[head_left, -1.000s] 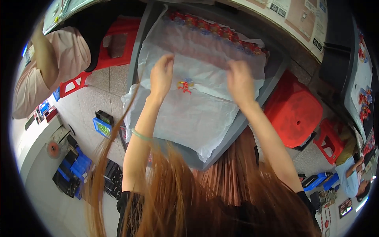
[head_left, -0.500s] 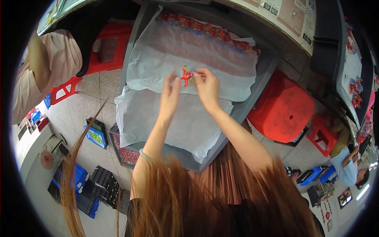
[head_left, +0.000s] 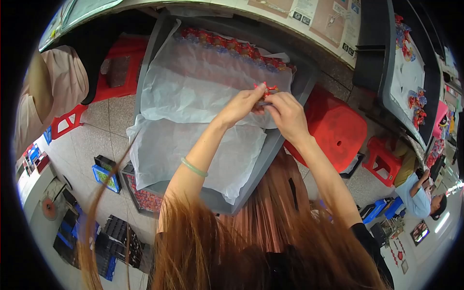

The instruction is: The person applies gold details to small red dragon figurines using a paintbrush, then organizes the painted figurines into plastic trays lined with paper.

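A small red plastic figure (head_left: 269,89) is held between my two hands, above the right side of a large grey crate. The fingers of my left hand (head_left: 244,105) close on it from the left. My right hand (head_left: 288,115) pinches at its lower part, and the fingers there hide most of it. Beneath lie sheets of thin white paper (head_left: 193,84) spread inside the grey crate (head_left: 145,82). Along the crate's far side runs a row of similar red and translucent blue figures (head_left: 232,47), partly lying on the paper.
A red stool (head_left: 340,128) stands right of the crate. A cardboard-topped surface (head_left: 319,29) borders the far side. At far right, a dark tray (head_left: 389,72) holds more figures. A seated person (head_left: 65,77) is at the left, and another person (head_left: 418,195) works farther right.
Both hands have shifted right with the red figure. My left hand, blurred and apart from it before, now closes on it. The whole view has slid slightly left.
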`<state>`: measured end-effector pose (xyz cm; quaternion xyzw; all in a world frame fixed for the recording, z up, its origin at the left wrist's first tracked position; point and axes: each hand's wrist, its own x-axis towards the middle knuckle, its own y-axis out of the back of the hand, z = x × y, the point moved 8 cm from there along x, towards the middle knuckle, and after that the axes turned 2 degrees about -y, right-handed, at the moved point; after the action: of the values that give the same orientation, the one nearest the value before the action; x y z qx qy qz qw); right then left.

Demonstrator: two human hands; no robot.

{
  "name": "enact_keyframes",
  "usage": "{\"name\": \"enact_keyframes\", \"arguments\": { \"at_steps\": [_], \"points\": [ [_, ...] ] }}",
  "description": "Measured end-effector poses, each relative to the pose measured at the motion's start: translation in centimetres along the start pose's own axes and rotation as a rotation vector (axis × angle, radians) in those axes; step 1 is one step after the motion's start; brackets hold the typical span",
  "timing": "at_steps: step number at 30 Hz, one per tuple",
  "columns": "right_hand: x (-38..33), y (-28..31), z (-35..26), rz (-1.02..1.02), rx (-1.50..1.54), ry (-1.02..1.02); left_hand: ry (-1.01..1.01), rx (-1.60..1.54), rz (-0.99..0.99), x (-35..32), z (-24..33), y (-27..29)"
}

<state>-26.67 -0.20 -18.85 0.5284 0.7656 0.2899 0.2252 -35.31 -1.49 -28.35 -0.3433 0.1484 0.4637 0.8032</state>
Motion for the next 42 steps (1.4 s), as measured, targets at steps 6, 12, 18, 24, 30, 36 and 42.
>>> {"name": "enact_keyframes", "arguments": {
  "at_steps": [6, 12, 18, 24, 30, 36, 42],
  "points": [
    [2.3, 1.7, 6.7, 0.157, -0.611, -0.151, -0.395, 0.655, 0.346, 2.0, -0.3, -0.5],
    [4.6, -0.6, 8.2, 0.007, -0.917, -0.167, -0.364, 0.857, 0.297, 0.3, -0.2, -3.2],
    [7.0, 4.9, -5.1, 0.225, -0.255, 0.007, -0.89, 0.776, 0.947, -10.5, 16.8, 4.1],
    [19.6, 7.0, -15.8, 0.448, -0.049, 0.351, -0.997, 1.147, 1.311, -15.5, 31.8, 15.8],
    [35.1, 4.0, -17.7, 0.353, -0.345, 0.32, -0.496, 1.315, 1.216, -10.6, 38.2, 26.4],
    [44.9, 2.7, -16.2, 0.072, -0.61, 0.21, -0.116, 1.388, 1.083, -6.6, 41.6, 33.5],
    [48.0, 0.5, -17.2, -0.146, -0.414, 0.145, -0.144, 1.219, 0.807, -3.9, 43.3, 33.2]
  ]
}}
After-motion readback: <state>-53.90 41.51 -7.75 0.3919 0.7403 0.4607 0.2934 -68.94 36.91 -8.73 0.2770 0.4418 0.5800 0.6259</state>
